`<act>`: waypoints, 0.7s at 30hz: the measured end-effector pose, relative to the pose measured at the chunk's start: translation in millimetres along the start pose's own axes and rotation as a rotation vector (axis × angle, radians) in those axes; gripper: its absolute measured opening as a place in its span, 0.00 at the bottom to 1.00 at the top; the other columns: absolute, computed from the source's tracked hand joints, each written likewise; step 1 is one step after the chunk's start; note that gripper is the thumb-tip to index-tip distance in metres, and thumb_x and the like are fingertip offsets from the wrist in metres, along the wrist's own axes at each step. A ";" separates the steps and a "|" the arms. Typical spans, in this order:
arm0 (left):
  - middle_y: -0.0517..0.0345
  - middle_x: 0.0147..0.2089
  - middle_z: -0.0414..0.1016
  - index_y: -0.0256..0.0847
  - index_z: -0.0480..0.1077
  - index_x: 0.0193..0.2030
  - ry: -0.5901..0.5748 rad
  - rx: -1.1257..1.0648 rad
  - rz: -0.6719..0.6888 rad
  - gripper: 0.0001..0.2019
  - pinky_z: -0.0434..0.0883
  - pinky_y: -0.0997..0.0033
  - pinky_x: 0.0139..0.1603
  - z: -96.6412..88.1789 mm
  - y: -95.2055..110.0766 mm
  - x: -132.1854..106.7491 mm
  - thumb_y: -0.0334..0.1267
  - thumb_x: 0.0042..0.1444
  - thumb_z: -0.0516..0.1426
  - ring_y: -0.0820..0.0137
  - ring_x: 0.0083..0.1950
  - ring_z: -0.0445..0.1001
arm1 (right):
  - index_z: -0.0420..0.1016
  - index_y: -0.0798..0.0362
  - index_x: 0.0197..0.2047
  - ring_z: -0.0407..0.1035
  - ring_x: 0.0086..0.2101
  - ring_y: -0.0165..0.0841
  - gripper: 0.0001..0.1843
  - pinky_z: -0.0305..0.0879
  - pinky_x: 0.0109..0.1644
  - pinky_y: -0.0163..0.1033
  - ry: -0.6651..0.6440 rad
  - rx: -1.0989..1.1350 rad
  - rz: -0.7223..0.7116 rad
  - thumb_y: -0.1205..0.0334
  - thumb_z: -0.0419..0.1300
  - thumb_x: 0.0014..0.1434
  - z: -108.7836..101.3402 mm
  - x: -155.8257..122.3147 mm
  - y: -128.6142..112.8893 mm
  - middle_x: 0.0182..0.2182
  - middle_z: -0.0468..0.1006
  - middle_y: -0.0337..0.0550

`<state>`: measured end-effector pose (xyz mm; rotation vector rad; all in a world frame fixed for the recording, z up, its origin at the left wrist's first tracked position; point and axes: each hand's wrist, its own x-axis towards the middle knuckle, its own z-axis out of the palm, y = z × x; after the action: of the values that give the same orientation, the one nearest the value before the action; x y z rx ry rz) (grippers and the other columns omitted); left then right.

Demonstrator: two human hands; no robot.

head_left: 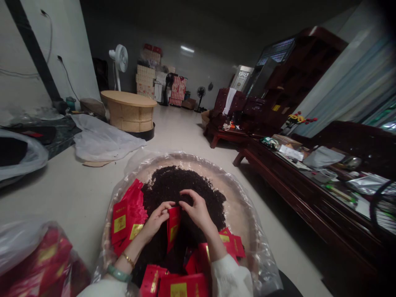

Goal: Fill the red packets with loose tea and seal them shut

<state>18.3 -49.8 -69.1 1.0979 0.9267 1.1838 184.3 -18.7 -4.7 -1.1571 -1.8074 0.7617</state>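
A narrow red packet (173, 227) with a gold label stands upright, its top edge pinched between the thumb and fingers of my left hand (159, 216). Close to the packet's top is my right hand (198, 209), thumb and index finger curved and apart; its other fingers are partly hidden. Both hands are above a heap of dark dried leaves, like tea (182, 181), in a round woven tray (239, 194) lined with clear plastic. Flat red packets (126, 214) are piled at the tray's left. Several more red packets (182, 284) lie in front of me.
At lower left is a clear bag of red packets (46, 264). A plastic-lined container (21, 161) stands farther left. A cluttered dark wooden table (297, 185) runs along the right. Beyond the tray are a plastic sheet (102, 138), a round wooden table (128, 109) and stacked boxes (145, 78).
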 end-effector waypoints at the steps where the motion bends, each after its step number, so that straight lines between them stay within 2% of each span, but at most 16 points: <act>1: 0.54 0.52 0.70 0.41 0.68 0.30 -0.004 0.020 0.008 0.06 0.63 0.66 0.52 -0.9 -1.5 0.5 0.40 0.47 0.58 0.62 0.49 0.69 | 0.73 0.50 0.42 0.71 0.42 0.36 0.14 0.67 0.47 0.41 -0.001 0.011 -0.040 0.67 0.59 0.51 2.8 1.1 -3.1 0.42 0.77 0.43; 4: 0.55 0.47 0.70 0.41 0.69 0.31 0.004 0.108 0.070 0.04 0.61 0.65 0.54 -3.7 -5.6 2.5 0.39 0.48 0.58 0.62 0.50 0.68 | 0.71 0.50 0.48 0.70 0.45 0.35 0.16 0.65 0.51 0.41 -0.103 0.057 -0.091 0.67 0.57 0.55 8.6 -0.4 -10.3 0.44 0.77 0.44; 6: 0.53 0.48 0.69 0.42 0.70 0.30 0.014 0.141 0.126 0.03 0.59 0.64 0.58 -4.7 -6.7 4.0 0.38 0.48 0.58 0.61 0.54 0.66 | 0.69 0.48 0.51 0.71 0.44 0.33 0.16 0.66 0.49 0.40 -0.203 0.067 -0.086 0.65 0.53 0.59 9.3 -3.8 -14.3 0.44 0.77 0.42; 8: 0.52 0.51 0.67 0.42 0.70 0.29 0.037 0.156 0.173 0.03 0.57 0.63 0.60 -5.2 -6.6 4.9 0.37 0.48 0.58 0.59 0.58 0.63 | 0.69 0.48 0.51 0.71 0.43 0.33 0.15 0.65 0.49 0.40 -0.248 0.010 -0.095 0.64 0.51 0.62 8.1 -7.2 -18.5 0.44 0.77 0.42; 11: 0.51 0.51 0.64 0.42 0.68 0.26 0.122 0.183 0.239 0.04 0.60 0.62 0.58 -5.8 -6.0 4.8 0.38 0.49 0.57 0.60 0.56 0.64 | 0.73 0.48 0.46 0.69 0.41 0.36 0.11 0.61 0.49 0.44 -0.263 -0.194 -0.143 0.63 0.55 0.61 5.3 -9.9 -24.7 0.40 0.78 0.42; 14: 0.52 0.48 0.61 0.42 0.67 0.25 0.219 0.238 0.326 0.04 0.62 0.61 0.56 -7.2 -7.1 3.7 0.35 0.49 0.56 0.62 0.52 0.66 | 0.76 0.48 0.42 0.65 0.40 0.38 0.09 0.60 0.47 0.46 -0.311 -0.350 -0.195 0.62 0.62 0.56 4.2 -11.0 -27.7 0.34 0.76 0.42; 17: 0.53 0.47 0.60 0.42 0.66 0.25 0.289 0.290 0.382 0.03 0.62 0.61 0.57 -8.1 -8.4 2.7 0.33 0.48 0.55 0.63 0.51 0.66 | 0.75 0.46 0.45 0.62 0.43 0.40 0.14 0.61 0.47 0.46 -0.314 -0.385 -0.271 0.63 0.65 0.53 5.1 -12.5 -26.3 0.37 0.74 0.44; 21: 0.54 0.45 0.62 0.42 0.65 0.23 0.372 0.319 0.394 0.03 0.61 0.62 0.57 -7.5 -6.0 2.7 0.33 0.46 0.56 0.63 0.51 0.65 | 0.72 0.45 0.50 0.60 0.47 0.41 0.20 0.62 0.49 0.47 -0.256 -0.419 -0.359 0.64 0.64 0.53 8.7 -15.3 -22.9 0.44 0.69 0.47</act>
<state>12.9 -46.2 -76.7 1.3857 1.2529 1.6405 170.6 -42.2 5.2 -0.9744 -2.3876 0.3381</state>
